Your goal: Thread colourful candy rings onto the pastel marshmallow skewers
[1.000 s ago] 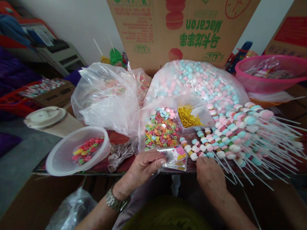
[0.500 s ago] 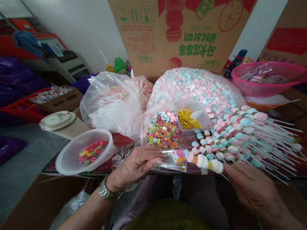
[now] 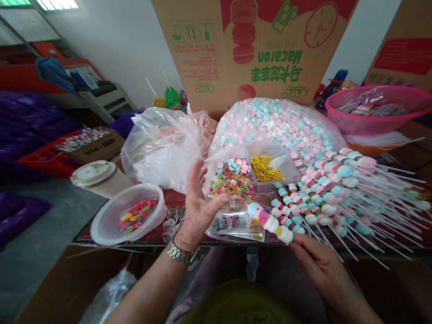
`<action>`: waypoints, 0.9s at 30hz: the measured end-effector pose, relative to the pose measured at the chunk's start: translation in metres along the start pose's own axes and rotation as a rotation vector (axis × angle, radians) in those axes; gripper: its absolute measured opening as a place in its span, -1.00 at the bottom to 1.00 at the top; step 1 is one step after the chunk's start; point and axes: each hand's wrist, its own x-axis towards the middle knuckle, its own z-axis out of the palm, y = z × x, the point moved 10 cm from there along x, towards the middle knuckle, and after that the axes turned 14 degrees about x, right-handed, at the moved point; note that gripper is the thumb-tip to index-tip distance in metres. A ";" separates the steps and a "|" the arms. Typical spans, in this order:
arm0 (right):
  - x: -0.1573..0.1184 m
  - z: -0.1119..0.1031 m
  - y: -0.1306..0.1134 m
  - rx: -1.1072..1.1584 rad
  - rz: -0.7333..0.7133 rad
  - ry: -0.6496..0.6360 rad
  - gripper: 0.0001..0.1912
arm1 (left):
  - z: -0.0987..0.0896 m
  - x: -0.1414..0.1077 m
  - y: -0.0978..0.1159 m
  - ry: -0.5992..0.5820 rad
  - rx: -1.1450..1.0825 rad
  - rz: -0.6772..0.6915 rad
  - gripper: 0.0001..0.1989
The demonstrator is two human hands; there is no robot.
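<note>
My right hand point(image 3: 319, 263) pinches the lower end of a marshmallow skewer point(image 3: 270, 222), strung with white, pink and yellow pieces. A clear wrapper with a printed picture covers its upper end. My left hand point(image 3: 199, 207) is lifted beside the skewer's tip, fingers apart, holding nothing. Below its thumb lie clear packets point(image 3: 232, 225) at the table edge. Just beyond are loose ring candies point(image 3: 232, 182) and a tray of gold twist ties point(image 3: 265, 168). Finished-looking marshmallow skewers point(image 3: 324, 193) are piled to the right, their white sticks pointing toward the right front.
A big clear bag of marshmallows point(image 3: 270, 119) stands behind, with another plastic bag point(image 3: 162, 144) to its left. Left are a translucent bowl point(image 3: 101, 227) of candies and a lidded cup point(image 3: 101, 177). A pink basket point(image 3: 374, 119) sits back right; a carton point(image 3: 199, 58) rises behind.
My left hand has let go of the wrapper end, opened and risen. My right hand has moved left with the skewer, which now tilts more steeply.
</note>
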 end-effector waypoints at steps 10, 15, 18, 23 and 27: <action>0.016 0.052 0.002 0.244 0.108 0.070 -0.68 | 0.093 -0.046 -0.030 -0.144 -0.829 -0.677 -0.68; 0.023 0.055 0.002 0.259 0.071 0.198 -0.70 | 0.117 -0.074 -0.048 -0.177 -0.788 -0.832 -0.61; 0.018 0.056 0.003 0.199 0.042 0.165 -0.73 | 0.109 -0.075 -0.058 -0.101 -0.805 -0.867 -0.61; 0.012 0.066 0.007 0.088 0.035 0.068 -0.67 | 0.114 -0.084 -0.065 -0.118 -0.737 -0.904 -0.59; 0.023 0.061 0.005 0.053 0.012 0.153 -0.68 | 0.127 -0.106 -0.052 -0.309 -0.415 -0.771 -0.56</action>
